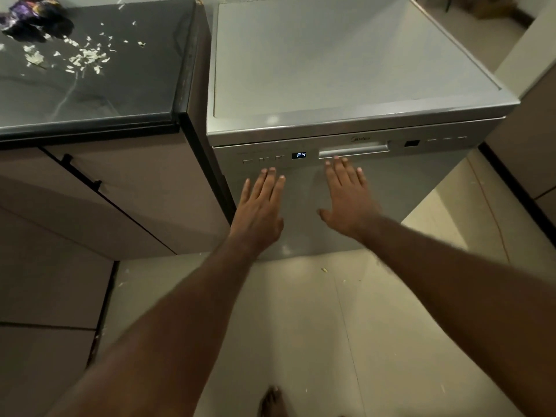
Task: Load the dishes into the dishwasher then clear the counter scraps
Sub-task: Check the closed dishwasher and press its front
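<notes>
closed dishwasher door (391, 188) blocking the front, bare dishwasher top (331, 61), scraps (84, 57) strewn across counter (120, 94)

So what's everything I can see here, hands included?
counter: one, dark, left
scraps: many, pale, scattered on the counter
wrapper: one, purple, crumpled, counter's far corner
cabinet: one, brown, under the counter
dishwasher: one, silver, shut, right of the counter
display: one, blue "P4", on its front
floor: cream tiles, a few crumbs
left hand: one, fingers straight, at the dishwasher front
right hand: one, fingers straight, below the handle
</notes>
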